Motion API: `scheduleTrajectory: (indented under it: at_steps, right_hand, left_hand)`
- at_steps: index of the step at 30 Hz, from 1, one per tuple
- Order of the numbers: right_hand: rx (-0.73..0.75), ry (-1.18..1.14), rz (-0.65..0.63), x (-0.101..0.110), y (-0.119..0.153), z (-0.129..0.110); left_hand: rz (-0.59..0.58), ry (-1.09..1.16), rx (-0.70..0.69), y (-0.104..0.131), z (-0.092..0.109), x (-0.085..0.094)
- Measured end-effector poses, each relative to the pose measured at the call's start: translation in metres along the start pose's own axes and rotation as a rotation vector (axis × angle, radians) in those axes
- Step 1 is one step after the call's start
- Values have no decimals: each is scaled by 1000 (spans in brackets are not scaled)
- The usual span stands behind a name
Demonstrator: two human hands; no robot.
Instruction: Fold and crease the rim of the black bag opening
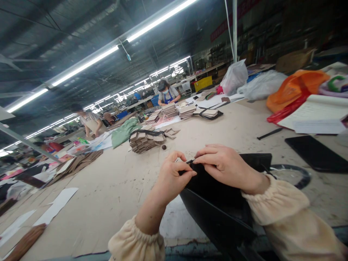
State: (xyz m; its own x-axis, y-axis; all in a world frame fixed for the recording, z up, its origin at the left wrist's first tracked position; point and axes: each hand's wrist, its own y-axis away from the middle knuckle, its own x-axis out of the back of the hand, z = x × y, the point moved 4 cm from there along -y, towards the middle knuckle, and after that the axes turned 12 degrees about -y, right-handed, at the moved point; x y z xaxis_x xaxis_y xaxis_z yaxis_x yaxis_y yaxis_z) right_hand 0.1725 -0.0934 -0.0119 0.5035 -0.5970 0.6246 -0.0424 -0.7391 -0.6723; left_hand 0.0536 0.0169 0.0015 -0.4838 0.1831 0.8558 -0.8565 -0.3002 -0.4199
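A black open-topped bag [209, 214] with stiff-looking sides stands tilted on the table's near edge. My left hand [171, 177] is closed, its thumb and forefinger pinched at the bag's far upper corner. Close beside it, my right hand [223, 165] grips the same top edge with fingertips pressed together, the palm lying over the opening. A small dark strip shows between the two hands; its exact kind is hidden by my fingers. To the right of the bag, a black curved strap or tube [303, 177] lies on the table.
Beyond my hands lie a bundle of brown cut pieces [145, 140] and a small dark round thing [164, 147]. A black phone-like slab [317, 153], notebook [312, 112] and orange bag [296, 88] are at right. Another person's hand [29, 239] rests lower left; co-workers stand farther back.
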Motion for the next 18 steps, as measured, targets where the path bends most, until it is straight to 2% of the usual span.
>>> scheduleTrajectory:
  at_steps: [6, 15, 18]
  right_hand:
    - [-21, 29, -65, -2, 1, -1]
    - [-80, 86, -157, -10, -3, -17]
    - [-47, 14, -126, -6, -3, -15]
  left_hand:
    - [8, -20, -20, 0, 0, 0]
    - [-29, -10, -57, 0, 2, 4]
    - [-37, 37, -12, 2, 0, 3]
